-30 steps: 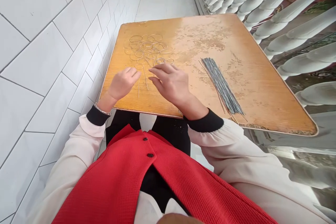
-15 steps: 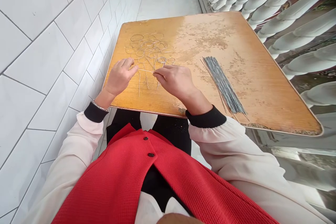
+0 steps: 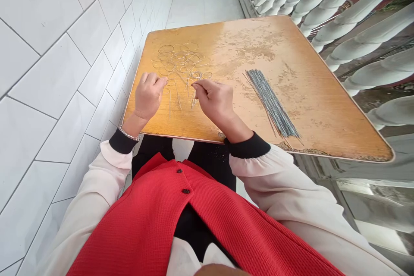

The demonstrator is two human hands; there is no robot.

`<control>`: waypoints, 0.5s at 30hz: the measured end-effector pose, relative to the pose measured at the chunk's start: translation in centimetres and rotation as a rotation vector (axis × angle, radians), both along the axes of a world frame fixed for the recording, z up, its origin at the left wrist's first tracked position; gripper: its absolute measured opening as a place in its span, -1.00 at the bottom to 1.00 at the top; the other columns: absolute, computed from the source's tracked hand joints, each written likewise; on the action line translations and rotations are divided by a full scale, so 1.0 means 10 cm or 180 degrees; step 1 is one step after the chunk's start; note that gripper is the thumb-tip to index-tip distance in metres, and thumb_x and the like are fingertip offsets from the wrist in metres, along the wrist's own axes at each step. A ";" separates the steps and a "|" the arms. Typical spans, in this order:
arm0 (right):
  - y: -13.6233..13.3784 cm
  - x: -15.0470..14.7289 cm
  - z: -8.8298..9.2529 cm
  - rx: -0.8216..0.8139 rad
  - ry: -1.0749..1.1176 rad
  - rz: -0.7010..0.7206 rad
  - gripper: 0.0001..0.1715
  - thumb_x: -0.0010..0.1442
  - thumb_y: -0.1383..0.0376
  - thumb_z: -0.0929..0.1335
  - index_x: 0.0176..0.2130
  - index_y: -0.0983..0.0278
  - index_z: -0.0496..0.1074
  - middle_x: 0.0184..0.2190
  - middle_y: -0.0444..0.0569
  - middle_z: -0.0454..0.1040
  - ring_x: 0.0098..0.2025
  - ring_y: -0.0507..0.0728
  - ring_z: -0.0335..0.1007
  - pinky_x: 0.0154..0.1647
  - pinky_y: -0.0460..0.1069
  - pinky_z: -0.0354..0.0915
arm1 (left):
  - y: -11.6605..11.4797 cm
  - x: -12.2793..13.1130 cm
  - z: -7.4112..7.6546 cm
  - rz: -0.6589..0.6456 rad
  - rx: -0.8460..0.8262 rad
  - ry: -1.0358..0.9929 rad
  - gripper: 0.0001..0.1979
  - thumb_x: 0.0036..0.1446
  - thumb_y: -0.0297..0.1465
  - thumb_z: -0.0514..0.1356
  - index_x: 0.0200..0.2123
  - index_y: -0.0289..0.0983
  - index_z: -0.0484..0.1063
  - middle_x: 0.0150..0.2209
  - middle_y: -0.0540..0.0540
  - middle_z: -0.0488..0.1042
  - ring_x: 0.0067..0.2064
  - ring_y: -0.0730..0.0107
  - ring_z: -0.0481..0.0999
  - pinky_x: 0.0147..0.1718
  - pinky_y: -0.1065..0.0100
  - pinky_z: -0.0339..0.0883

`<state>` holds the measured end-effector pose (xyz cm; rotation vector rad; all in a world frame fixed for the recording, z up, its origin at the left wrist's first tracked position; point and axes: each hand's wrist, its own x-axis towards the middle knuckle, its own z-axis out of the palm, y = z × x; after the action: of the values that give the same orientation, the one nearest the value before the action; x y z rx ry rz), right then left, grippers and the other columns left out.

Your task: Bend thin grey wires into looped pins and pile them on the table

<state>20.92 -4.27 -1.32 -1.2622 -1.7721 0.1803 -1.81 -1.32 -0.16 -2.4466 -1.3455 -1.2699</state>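
My left hand (image 3: 149, 95) is closed above the table's left part, thumb and fingertips pinched together. Opposite it, my right hand (image 3: 214, 100) pinches with thumb and index finger, a short gap away. A thin wire is held at the fingertips; against the wood it is hard to make out between the hands. Just beyond them lies a loose heap of wire bent into loops (image 3: 181, 58). Several pieces with straight tails, among them one wire (image 3: 170, 104), lie below and between my hands. To the right rests a bundle of straight grey wires (image 3: 273, 103).
The wooden table (image 3: 310, 95) has a worn, peeling surface and chipped front edge. A white tiled wall (image 3: 61, 77) runs close along the left. White balusters (image 3: 365, 51) line the right side.
My hands have moved slightly apart. The wire that showed straight between them is now barely visible. The view has shifted slightly; heap and bundle look unchanged.
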 end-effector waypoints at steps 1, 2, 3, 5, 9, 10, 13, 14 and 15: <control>0.00 -0.02 -0.01 -0.0041 0.0264 0.0048 -0.59 0.42 0.06 0.25 -0.28 0.22 0.53 -0.53 -0.07 0.48 -0.44 0.09 0.42 -0.32 0.00 0.31 | 0.00 0.02 0.01 0.0006 -0.0019 -0.0024 -0.62 0.44 -0.14 -0.05 -0.16 -0.16 0.49 -0.27 -0.12 0.43 0.00 0.17 0.47 0.06 0.09 0.32; 0.00 -0.04 -0.02 -0.0095 0.0477 0.0080 -0.59 0.42 0.06 0.25 -0.28 0.23 0.53 -0.55 -0.10 0.47 -0.48 0.06 0.40 -0.35 -0.01 0.31 | -0.01 0.04 0.02 0.0021 -0.0023 -0.0028 -0.62 0.43 -0.13 -0.05 -0.17 -0.16 0.50 -0.27 -0.12 0.44 0.00 0.17 0.47 0.06 0.09 0.31; 0.00 -0.05 -0.02 -0.0152 0.0649 0.0104 -0.60 0.41 0.07 0.26 -0.28 0.24 0.54 -0.56 -0.12 0.47 -0.52 0.04 0.37 -0.38 -0.03 0.31 | -0.01 0.05 0.02 0.0044 -0.0015 -0.0021 -0.62 0.43 -0.14 -0.05 -0.18 -0.17 0.50 -0.27 -0.12 0.44 0.00 0.16 0.46 0.06 0.09 0.31; -0.01 -0.07 -0.01 -0.0249 0.0911 0.0155 -0.63 0.38 0.10 0.29 -0.29 0.26 0.54 -0.57 -0.14 0.47 -0.56 0.00 0.32 -0.45 -0.06 0.29 | 0.00 0.06 0.04 0.0091 0.0012 -0.0003 -0.62 0.43 -0.15 -0.04 -0.21 -0.18 0.50 -0.29 -0.12 0.45 0.01 0.14 0.46 0.08 0.08 0.29; -0.03 -0.08 0.03 -0.0460 0.1313 0.0282 -0.73 0.30 0.18 0.35 -0.34 0.28 0.54 -0.57 -0.16 0.47 -0.60 -0.05 0.25 -0.51 -0.10 0.25 | 0.02 0.04 0.05 0.0063 0.0005 -0.0099 -0.64 0.43 -0.19 -0.03 -0.24 -0.19 0.50 -0.29 -0.13 0.45 0.04 0.13 0.44 0.09 0.12 0.29; -0.03 -0.08 0.04 -0.0540 0.1432 0.0327 -0.75 0.29 0.19 0.37 -0.34 0.28 0.54 -0.58 -0.17 0.46 -0.62 -0.06 0.22 -0.53 -0.11 0.23 | 0.02 0.03 0.05 0.0031 -0.0027 -0.0153 -0.64 0.43 -0.19 -0.02 -0.25 -0.19 0.50 -0.29 -0.13 0.45 0.03 0.13 0.44 0.08 0.13 0.29; -0.04 -0.11 0.07 -0.0810 0.1900 0.0511 -0.78 0.27 0.20 0.40 -0.33 0.29 0.55 -0.61 -0.19 0.42 -0.65 -0.08 0.15 -0.58 -0.13 0.17 | 0.01 0.03 0.07 -0.0079 -0.0236 -0.0423 -0.72 0.39 -0.20 0.09 -0.26 -0.19 0.52 -0.31 -0.11 0.46 0.00 0.16 0.46 0.07 0.15 0.30; -0.05 -0.12 0.08 -0.0895 0.2066 0.0584 -0.78 0.26 0.18 0.41 -0.33 0.29 0.54 -0.61 -0.18 0.41 -0.65 -0.09 0.14 -0.59 -0.13 0.15 | -0.01 0.04 0.08 -0.0115 -0.0338 -0.0547 -0.76 0.36 -0.22 0.13 -0.26 -0.18 0.53 -0.31 -0.10 0.47 -0.01 0.18 0.46 0.07 0.17 0.30; -0.05 -0.14 0.08 -0.0968 0.2217 0.0648 -0.77 0.26 0.17 0.42 -0.33 0.28 0.54 -0.60 -0.18 0.41 -0.65 -0.09 0.14 -0.60 -0.13 0.14 | -0.03 0.05 0.10 -0.0149 -0.0448 -0.0669 -0.81 0.34 -0.24 0.18 -0.26 -0.17 0.54 -0.31 -0.09 0.48 -0.03 0.20 0.47 0.06 0.19 0.30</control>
<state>19.55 -4.75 -0.48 -1.0392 -1.2790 0.9189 -1.27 -1.59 0.83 -2.5081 -1.4822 -1.5309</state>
